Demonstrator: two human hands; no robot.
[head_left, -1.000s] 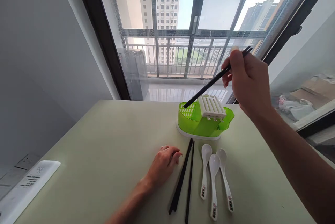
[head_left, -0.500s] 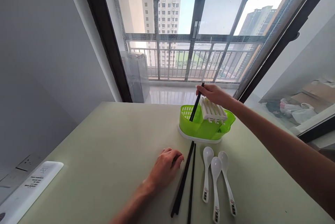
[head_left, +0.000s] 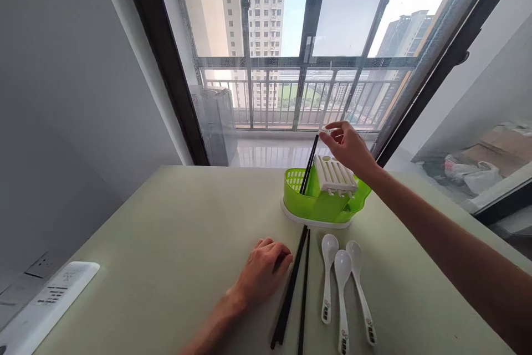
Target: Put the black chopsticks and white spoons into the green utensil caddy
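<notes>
My right hand [head_left: 343,144] is raised above a green cutlery holder [head_left: 307,208], its fingers apart with nothing between them. Just left of its fingertips, black chopsticks [head_left: 310,164] lean upright in the holder's left compartment, the one with a perforated wall. My left hand [head_left: 268,266] rests on the table, fingers loosely bent and empty. Beside it lie more black chopsticks [head_left: 291,288], some bunched together and one thin chopstick [head_left: 305,294] slightly apart. Three white spoons [head_left: 343,269] lie to the right of these, bowls toward the holder.
The holder has a white slotted top [head_left: 336,173] with small hooks on its front and a white base. A white power strip [head_left: 54,294] lies at the left edge of the pale table [head_left: 174,233]. Behind the table is a glass door frame [head_left: 162,56] opening onto a balcony.
My right hand has let go of the chopsticks, which now lean in the holder, and has moved slightly right with its fingers opened. My left hand has stayed about where it was.
</notes>
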